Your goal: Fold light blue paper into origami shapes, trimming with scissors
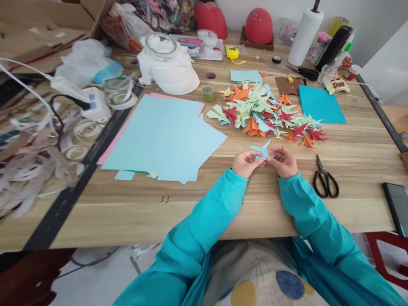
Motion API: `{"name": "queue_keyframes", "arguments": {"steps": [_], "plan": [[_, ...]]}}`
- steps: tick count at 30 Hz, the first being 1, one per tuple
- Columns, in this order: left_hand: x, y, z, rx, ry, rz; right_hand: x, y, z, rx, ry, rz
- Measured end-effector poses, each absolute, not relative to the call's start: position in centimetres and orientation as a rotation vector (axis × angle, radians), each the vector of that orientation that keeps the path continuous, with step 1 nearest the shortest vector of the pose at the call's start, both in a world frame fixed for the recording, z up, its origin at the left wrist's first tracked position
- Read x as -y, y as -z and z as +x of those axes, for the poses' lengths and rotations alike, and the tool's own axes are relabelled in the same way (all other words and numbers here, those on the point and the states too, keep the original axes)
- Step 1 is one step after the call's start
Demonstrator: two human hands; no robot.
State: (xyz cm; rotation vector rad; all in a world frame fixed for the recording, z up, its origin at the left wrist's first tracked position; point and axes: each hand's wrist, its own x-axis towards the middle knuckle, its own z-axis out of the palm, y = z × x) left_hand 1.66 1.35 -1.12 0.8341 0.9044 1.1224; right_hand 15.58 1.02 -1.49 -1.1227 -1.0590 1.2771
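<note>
Fingers of the left hand (245,163) and right hand (286,162) are pressed together, pinching opposite ends of one light-blue folded paper figure (260,150) just above the bench (127,204). Beyond the fingers lies a heap of coloured folded figures (267,112), too many to count. One pair of scissors (325,178) lies to their right, and a stack of light-blue sheets (162,136) to their left.

Paper sheets (165,136) left on table (223,212), folded-paper pile (267,112) behind hands, scissors (325,178) right, phone (398,206) far right
</note>
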Motion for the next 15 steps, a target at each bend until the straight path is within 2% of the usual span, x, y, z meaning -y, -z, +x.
{"name": "queue_keyframes", "arguments": {"steps": [11,15], "plan": [[-1.8,1.8,1.4,-0.882,-1.145,0.805,-1.1,1.0,15.6,0.909,-1.494,-0.987],[-1.9,2.2,1.4,-0.870,-1.139,0.790,-1.2,1.4,15.6,0.958,-1.472,-1.003]]}}
